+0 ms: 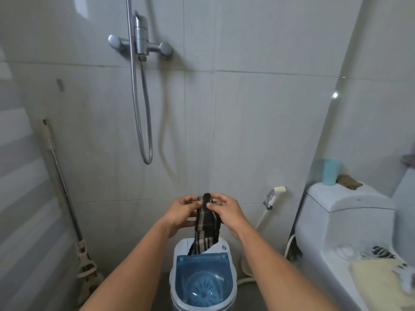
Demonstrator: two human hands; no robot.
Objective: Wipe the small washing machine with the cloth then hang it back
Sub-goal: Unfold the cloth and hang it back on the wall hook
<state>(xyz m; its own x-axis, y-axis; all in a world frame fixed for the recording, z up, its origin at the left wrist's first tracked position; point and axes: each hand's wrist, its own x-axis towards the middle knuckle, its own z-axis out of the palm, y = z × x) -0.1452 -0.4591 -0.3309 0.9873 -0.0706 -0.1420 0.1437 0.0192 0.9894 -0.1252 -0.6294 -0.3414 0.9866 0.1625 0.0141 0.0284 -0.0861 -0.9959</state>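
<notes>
Head view: left grip (180,212), right grip (226,209) both clamped on cloth (205,227) above washing machine (203,281).

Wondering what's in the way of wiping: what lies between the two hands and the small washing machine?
In the head view only the cloth hangs there, from the left hand and right hand toward the small washing machine.

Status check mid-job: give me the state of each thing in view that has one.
cloth: held up by both hands, hanging down above the washer
left hand: gripping the cloth's top
right hand: pinching the cloth's top
small washing machine: upright, blue lid closed
shower hose: hanging in a loop
mop: leaning against the wall
blue cup: upright on the toilet tank
</notes>
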